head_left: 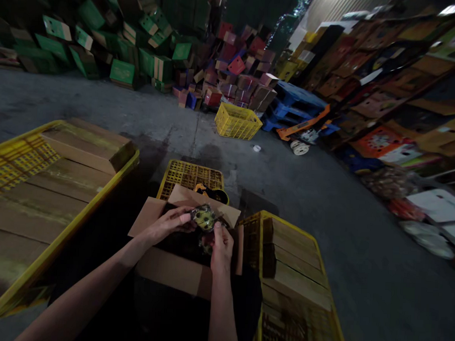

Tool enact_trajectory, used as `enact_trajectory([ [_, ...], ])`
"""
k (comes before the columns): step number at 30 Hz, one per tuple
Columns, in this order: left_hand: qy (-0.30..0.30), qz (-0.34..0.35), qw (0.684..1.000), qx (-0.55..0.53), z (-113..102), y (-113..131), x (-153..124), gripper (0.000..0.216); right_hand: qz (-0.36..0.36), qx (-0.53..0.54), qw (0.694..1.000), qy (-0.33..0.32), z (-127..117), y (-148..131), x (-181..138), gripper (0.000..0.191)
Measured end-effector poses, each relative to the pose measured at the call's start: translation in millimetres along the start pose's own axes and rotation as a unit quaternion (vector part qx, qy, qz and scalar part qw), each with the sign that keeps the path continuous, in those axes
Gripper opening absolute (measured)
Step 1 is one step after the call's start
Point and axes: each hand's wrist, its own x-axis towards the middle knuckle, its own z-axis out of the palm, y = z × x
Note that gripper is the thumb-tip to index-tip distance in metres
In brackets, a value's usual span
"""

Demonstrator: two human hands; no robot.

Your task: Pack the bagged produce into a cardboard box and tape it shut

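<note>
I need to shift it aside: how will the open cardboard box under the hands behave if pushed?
Likely flexes rather than stays stiff: the cardboard box has its flaps open. Probably light, being thin card, though its dark inside hides any contents.

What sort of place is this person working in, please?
Probably a warehouse or packing depot: heaps of green cartons and red cartons on a bare concrete floor, blue pallets, and yellow crates of flattened cardboard around the open box where the left hand and right hand hold a yellow-green object.
</note>
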Motion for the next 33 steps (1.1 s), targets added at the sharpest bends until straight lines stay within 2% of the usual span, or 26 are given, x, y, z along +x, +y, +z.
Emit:
enact_trajectory([
  [7, 0.024, 0.028, 0.995, 0.088, 6.9, 7.5, -0.3, 0.045, -0.008, -0.040, 0.999, 0.005, 3.1, -7.0, -4.0, 0.054],
  [11, 0.053, 0.039, 0.997, 0.047, 3.9, 4.2, 1.1, 0.049, -0.013, -0.048, 0.999, -0.022, 3.2, -8.6, -5.7, 0.053],
  [15, 0.080, 0.046, 0.996, -0.003, 1.4, 0.3, 2.0, 0.055, -0.010, -0.037, 0.998, -0.059, 4.6, -10.3, -6.5, 0.044],
  [18, 0.088, 0.060, 0.994, 0.001, 1.5, 0.7, 2.8, 0.058, -0.008, -0.017, 0.997, -0.073, 5.0, -10.4, -5.9, 0.050],
  [21, 0.105, 0.095, 0.990, 0.028, 3.1, 3.1, 3.0, 0.055, -0.006, 0.006, 0.999, -0.052, 3.4, -8.7, -4.6, 0.047],
  [25, 0.165, 0.165, 0.971, 0.043, 5.4, 6.8, 0.8, 0.051, 0.003, 0.020, 0.999, -0.028, 1.3, -6.8, -4.4, 0.042],
  [29, 0.210, 0.220, 0.948, 0.092, 6.7, 10.3, -4.9, 0.046, 0.025, -0.075, 0.990, -0.114, 3.6, -8.0, -7.2, 0.030],
  [31, 0.206, 0.233, 0.942, 0.128, 8.2, 12.5, -8.3, 0.044, 0.017, -0.125, 0.975, -0.185, 7.1, -9.8, -9.1, 0.025],
  [33, 0.184, 0.227, 0.945, 0.149, 10.5, 14.6, -11.0, 0.044, 0.000, -0.166, 0.944, -0.284, 11.6, -11.4, -10.4, 0.020],
])
